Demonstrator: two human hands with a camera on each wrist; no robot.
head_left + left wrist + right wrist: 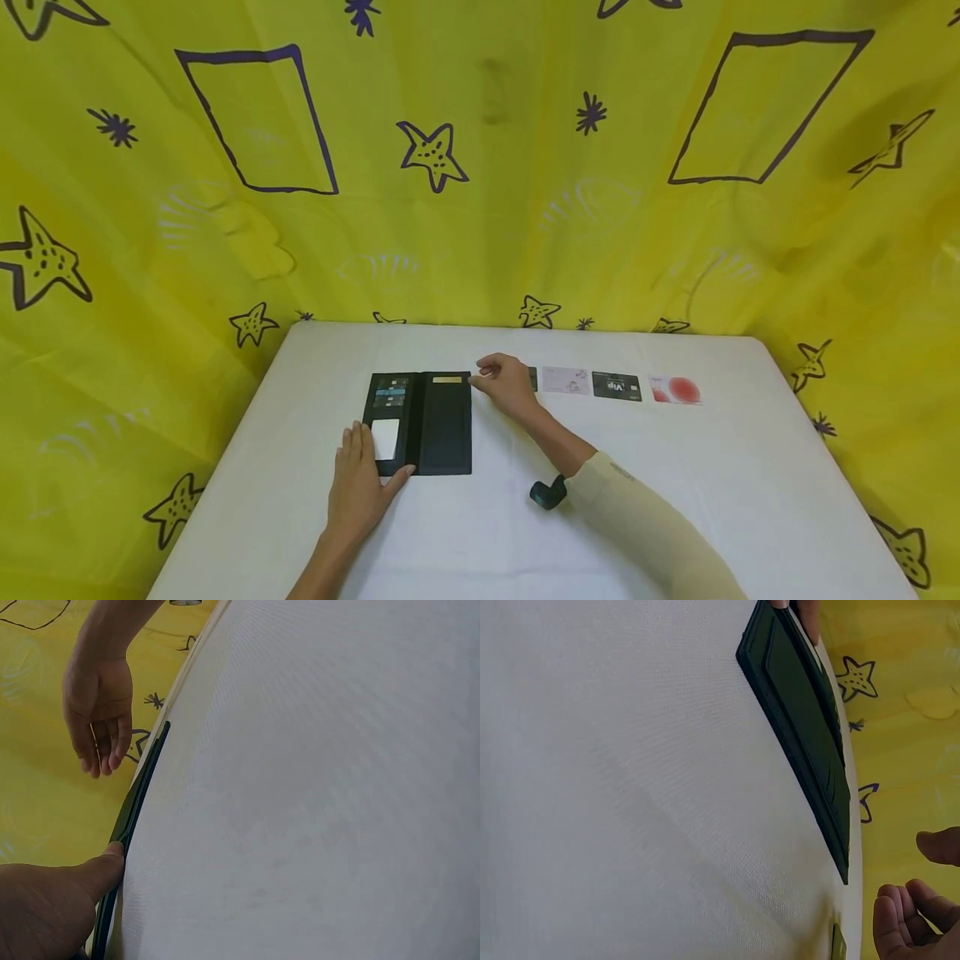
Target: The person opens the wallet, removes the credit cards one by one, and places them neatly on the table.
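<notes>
Here, nearest the viewer, a beige sleeve covers the right forearm, which reaches diagonally over the white bench. A small black device sticks out beside its cuff.

A little farther in, the left hand lies at the near left corner of an open dark wallet. Its fingers extend along the left edge and its thumb presses the near edge close to the fold; it steadies the wallet without clenching. The wallet lies spread on the bench, left of the middle. Its left half bears a white slip at the near end and, beyond that, a dark patterned panel. The right half is plain, with a gold strip near its far edge.

By the wallet's far right corner hovers the right hand. In the right wrist view its thumb and bent fingers stand apart with nothing between them, so it is released.

Along the far part of the bench, cards run in a row to the right: a dark card mostly hidden behind the right hand, a pale floral card, a black "Vip" card and a white card with a red disc. Farthest of all hangs a yellow curtain with drawn stars.
</notes>
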